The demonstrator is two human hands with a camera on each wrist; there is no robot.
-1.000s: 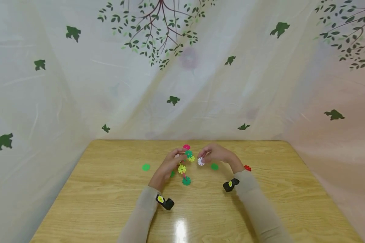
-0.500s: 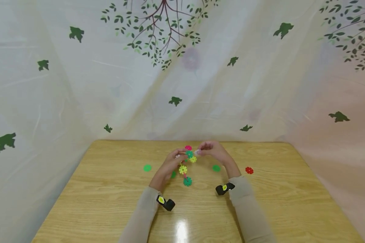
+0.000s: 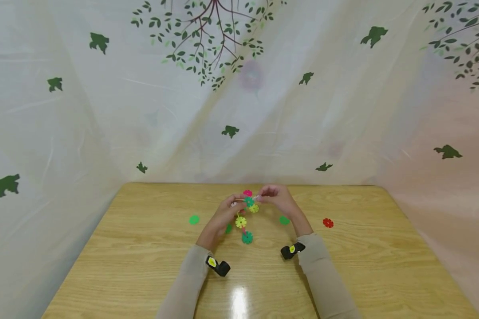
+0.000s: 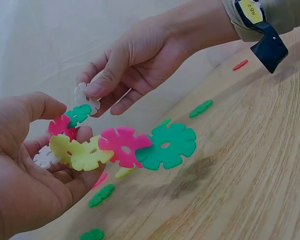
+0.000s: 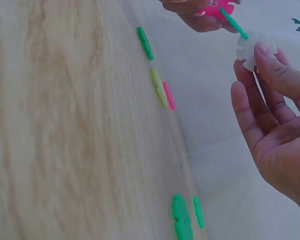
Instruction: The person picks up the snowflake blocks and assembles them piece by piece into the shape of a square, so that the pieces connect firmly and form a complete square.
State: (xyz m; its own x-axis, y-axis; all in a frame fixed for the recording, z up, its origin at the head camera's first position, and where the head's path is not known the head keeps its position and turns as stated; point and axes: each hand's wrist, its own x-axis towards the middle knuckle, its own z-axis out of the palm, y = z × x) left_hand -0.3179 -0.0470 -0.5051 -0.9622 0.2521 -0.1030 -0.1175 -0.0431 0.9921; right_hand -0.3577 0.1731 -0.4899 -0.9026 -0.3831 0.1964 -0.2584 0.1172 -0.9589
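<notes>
A chain [image 4: 124, 146] of flower-shaped discs is held in the air by the left hand [image 3: 222, 214], its fingers curled beneath and the thumb laid over it. The chain's longer arm is pointed back towards the person, slightly rightwards, and ended by a teal disc [image 3: 247, 238]. A shorter arm, pink then teal, is aimed at the right hand [image 3: 279, 199], where a white disc [image 4: 80, 95] is pinched between thumb and fingers. Its rim is met by the short arm's teal edge; whether the slots are engaged cannot be told.

Beneath the chain is spread a wood-grained counter [image 3: 143, 266]. Left of the chain lie two green discs [image 3: 194, 220], the closer one partly hidden; to its right, another green piece [image 3: 284, 220] and, farther out, a red disc [image 3: 328, 223]. A yellow disc [image 3: 254, 208] is seen just right of the chain, a pink disc [image 3: 247, 193] beyond it. Behind the chain, the counter is backed by a pale cloth [image 3: 175, 133] printed with leafy branches and green bird shapes.
</notes>
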